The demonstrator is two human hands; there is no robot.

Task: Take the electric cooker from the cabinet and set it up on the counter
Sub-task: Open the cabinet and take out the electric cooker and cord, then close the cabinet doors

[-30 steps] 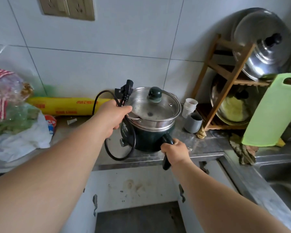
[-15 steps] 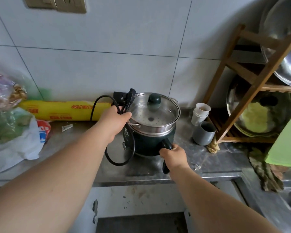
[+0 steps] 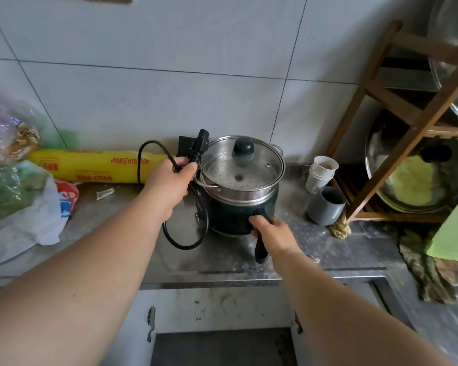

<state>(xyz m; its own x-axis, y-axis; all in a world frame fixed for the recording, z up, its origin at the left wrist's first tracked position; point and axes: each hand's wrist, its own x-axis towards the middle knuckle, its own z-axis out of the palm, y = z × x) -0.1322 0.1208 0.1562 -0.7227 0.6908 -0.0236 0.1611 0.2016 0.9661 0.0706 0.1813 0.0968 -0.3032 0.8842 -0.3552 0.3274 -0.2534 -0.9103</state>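
Note:
The dark green electric cooker point(image 3: 232, 215) stands on the steel counter point(image 3: 222, 257), topped by a steel steamer tier and a glass lid point(image 3: 239, 165) with a dark knob. My right hand point(image 3: 271, 232) grips the cooker's black handle at its front. My left hand point(image 3: 169, 180) is at the cooker's left side, closed around the black power cord point(image 3: 181, 241), whose plugs stick up above my fingers. The cord loops down onto the counter. The open cabinet point(image 3: 220, 347) shows below the counter edge.
A yellow cling-wrap box point(image 3: 90, 166) lies along the wall to the left, beside plastic bags point(image 3: 19, 207). To the right stand stacked paper cups point(image 3: 321, 171), a grey cup point(image 3: 325, 206) and a wooden rack point(image 3: 397, 122) with steel pans. A rag point(image 3: 426, 268) lies by the sink.
The view has moved closer and lower toward the counter. The cooker now rests further back on the counter. Both hands keep their holds.

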